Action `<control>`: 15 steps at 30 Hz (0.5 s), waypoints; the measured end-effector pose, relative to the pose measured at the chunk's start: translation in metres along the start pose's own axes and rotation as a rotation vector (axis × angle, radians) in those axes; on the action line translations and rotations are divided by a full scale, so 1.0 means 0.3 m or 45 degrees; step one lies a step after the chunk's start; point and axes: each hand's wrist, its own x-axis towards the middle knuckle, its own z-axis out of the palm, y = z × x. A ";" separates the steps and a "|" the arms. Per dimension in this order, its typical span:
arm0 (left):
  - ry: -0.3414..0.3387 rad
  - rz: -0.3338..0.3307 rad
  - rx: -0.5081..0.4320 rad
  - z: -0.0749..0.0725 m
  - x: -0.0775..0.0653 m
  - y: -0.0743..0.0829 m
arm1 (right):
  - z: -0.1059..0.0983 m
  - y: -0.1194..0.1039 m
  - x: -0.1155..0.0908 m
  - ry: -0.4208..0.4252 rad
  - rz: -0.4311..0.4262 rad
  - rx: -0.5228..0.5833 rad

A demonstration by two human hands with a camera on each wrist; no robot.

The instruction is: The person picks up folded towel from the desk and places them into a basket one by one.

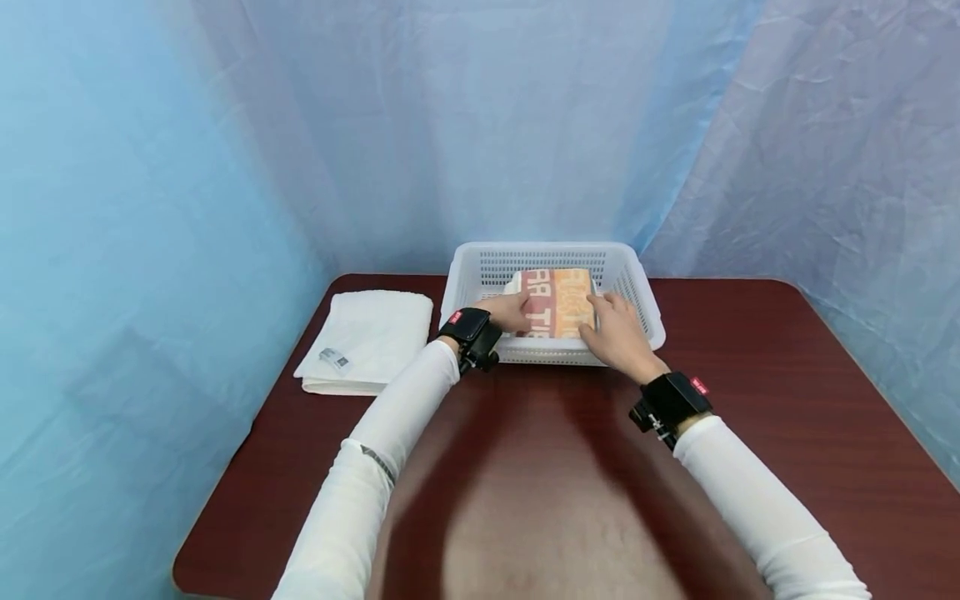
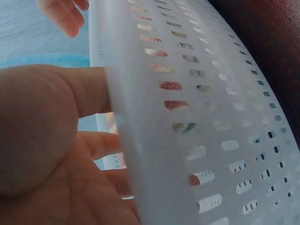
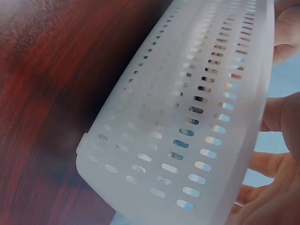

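Note:
A folded towel [image 1: 557,303] with red and orange panels and pale letters lies inside a white perforated plastic basket [image 1: 553,354]. My left hand [image 1: 504,312] reaches over the front left of the basket and touches the towel's left side. On the towel's right edge rests my right hand [image 1: 618,333], its fingers spread and fairly straight. In the left wrist view the left hand's fingertips pass behind the basket wall [image 2: 154,154] and are hidden. The right wrist view likewise shows the right fingers going behind the wall [image 3: 154,117], with their tips out of sight.
A folded white towel [image 1: 375,337] with a small grey label lies at the left of the dark red wooden table [image 1: 757,358]. Light blue sheets [image 1: 525,125] hang behind the table and along both sides. The basket stands near the table's back edge.

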 end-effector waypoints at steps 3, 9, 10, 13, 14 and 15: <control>0.009 0.033 0.009 0.004 -0.016 0.002 | -0.004 0.002 -0.036 0.019 -0.046 0.031; 0.081 0.145 0.052 0.011 -0.048 0.010 | 0.007 -0.008 -0.078 0.076 -0.115 0.077; 0.098 0.157 0.064 0.014 -0.055 0.014 | 0.011 -0.011 -0.081 0.091 -0.129 0.079; 0.155 0.182 0.137 0.029 -0.068 0.026 | 0.025 -0.021 -0.090 0.129 -0.176 0.083; 0.178 0.192 0.165 0.035 -0.071 0.028 | 0.030 -0.024 -0.094 0.142 -0.186 0.077; 0.198 0.195 0.178 0.041 -0.074 0.030 | 0.035 -0.026 -0.098 0.151 -0.194 0.072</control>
